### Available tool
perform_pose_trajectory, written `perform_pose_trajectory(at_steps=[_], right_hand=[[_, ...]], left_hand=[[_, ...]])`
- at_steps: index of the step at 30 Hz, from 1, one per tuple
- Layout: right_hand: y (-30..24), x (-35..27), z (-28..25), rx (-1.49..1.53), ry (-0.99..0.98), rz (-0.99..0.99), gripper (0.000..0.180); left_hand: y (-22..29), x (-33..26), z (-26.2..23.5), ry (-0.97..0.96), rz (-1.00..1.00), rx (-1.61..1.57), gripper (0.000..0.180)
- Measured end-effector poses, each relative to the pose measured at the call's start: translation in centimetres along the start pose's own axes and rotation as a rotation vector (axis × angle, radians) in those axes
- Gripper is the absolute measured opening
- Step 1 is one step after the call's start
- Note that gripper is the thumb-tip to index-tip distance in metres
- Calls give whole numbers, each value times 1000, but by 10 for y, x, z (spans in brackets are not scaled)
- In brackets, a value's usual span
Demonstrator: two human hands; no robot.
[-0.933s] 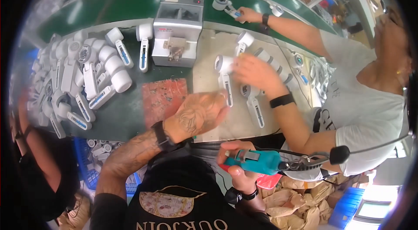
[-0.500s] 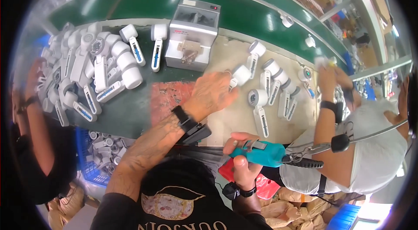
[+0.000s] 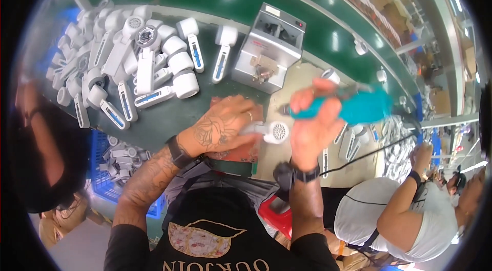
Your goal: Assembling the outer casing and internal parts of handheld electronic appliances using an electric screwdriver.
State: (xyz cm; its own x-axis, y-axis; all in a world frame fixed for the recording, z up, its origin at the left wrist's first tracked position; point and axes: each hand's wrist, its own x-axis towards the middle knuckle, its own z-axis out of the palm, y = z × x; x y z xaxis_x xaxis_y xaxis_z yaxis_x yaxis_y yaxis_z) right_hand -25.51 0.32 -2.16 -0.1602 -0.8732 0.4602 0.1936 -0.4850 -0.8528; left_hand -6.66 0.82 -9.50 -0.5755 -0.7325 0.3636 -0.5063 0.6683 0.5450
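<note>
My left hand [image 3: 225,127] presses a white handheld fan part [image 3: 272,131] down on a reddish mat [image 3: 240,153] at the table's near edge. Its round grille faces up beside my fingers. My right hand [image 3: 313,126] is wrapped around a teal electric screwdriver [image 3: 353,108], held level with its tip pointing left over the fan part. A black cable runs from the screwdriver off to the right.
A heap of white fan parts [image 3: 128,66] with blue-striped handles lies at the left. A grey box-shaped machine [image 3: 266,48] stands behind my hands. More fan parts [image 3: 353,140] lie at right near a seated person in a white shirt [image 3: 389,214]. A blue crate [image 3: 110,168] sits below the table.
My right hand rose from my lap with the teal screwdriver to above the table. My left hand drew a white fan part back onto the mat. The neighbouring person's arms withdrew right.
</note>
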Motion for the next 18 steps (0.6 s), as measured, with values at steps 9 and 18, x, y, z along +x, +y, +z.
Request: perform_pose_trajectory(at_steps=[9, 18], right_hand=[[72, 56, 40, -193, -49, -105, 33], [26, 20, 32, -241, -107, 132, 37]], left_hand=[[-7, -10, 5, 33, 4, -95, 51], [-14, -11, 7, 76, -8, -104, 54]])
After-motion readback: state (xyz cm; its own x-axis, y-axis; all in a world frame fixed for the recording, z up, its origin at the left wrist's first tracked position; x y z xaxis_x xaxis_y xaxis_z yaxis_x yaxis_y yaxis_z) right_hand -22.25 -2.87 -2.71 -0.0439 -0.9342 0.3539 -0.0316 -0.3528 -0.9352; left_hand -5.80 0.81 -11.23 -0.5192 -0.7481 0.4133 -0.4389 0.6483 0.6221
